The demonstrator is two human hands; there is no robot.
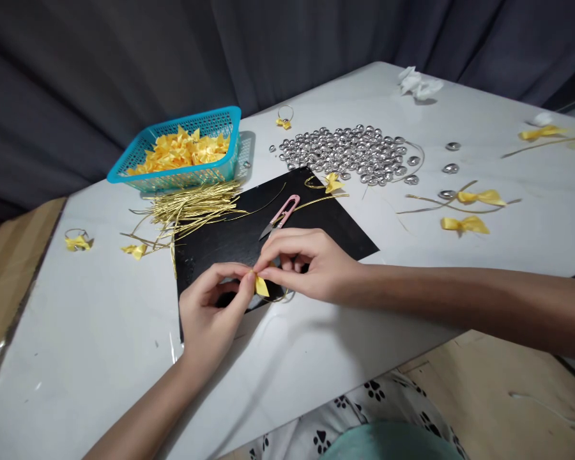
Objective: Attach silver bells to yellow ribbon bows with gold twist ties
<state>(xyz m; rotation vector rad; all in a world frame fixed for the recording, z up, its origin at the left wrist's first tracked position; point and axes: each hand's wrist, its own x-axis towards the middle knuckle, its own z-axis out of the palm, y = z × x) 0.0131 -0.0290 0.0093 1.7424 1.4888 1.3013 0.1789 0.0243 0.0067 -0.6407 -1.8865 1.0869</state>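
Observation:
Both of my hands meet over the near edge of a black mat [230, 246] on the white table [100, 332]. My left hand [211, 313] and my right hand [306, 262] each pinch a small yellow ribbon bow [261, 285] between thumb and fingertips. A thin gold wire loop [282, 296] curls out beneath the bow, by my right hand. Pink thread snips [280, 217] lie on the mat just beyond my right hand.
A teal basket [124, 167] of yellow bows stands at the back left, with a bundle of gold wires [191, 207] in front of it. A pile of silver beads [349, 153] lies further back. Loose bows [464, 224] and crumpled tissue [416, 83] are scattered to the right.

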